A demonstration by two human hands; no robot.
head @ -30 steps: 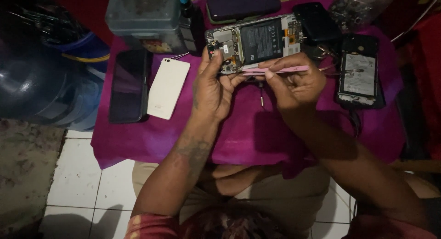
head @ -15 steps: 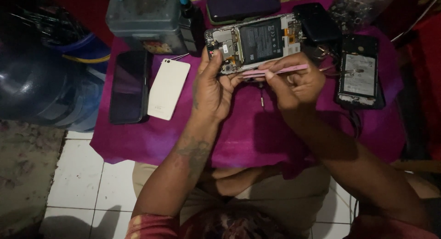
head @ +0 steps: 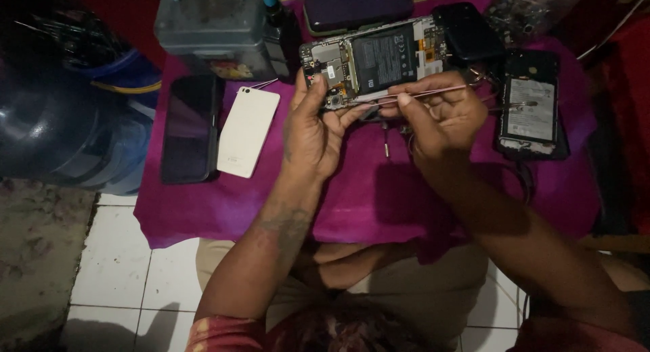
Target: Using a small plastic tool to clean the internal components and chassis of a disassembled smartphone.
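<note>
**Opened phone under work at the far edge of the table**

The opened phone lies with its back off, battery and circuit board exposed, at the far middle of the table, which is covered in a magenta cloth. The left hand steadies the phone's near left corner, thumb and fingers closed on its edge. The right hand has its grip pinched on thin pink tweezers, held nearly level with the tips pointing left at the phone's lower edge.

Just right of the phone lies a black cover. Further right rests a second opened phone. Left of the hands lie a white back cover and a dark phone, side by side. A grey box stands behind them.
</note>
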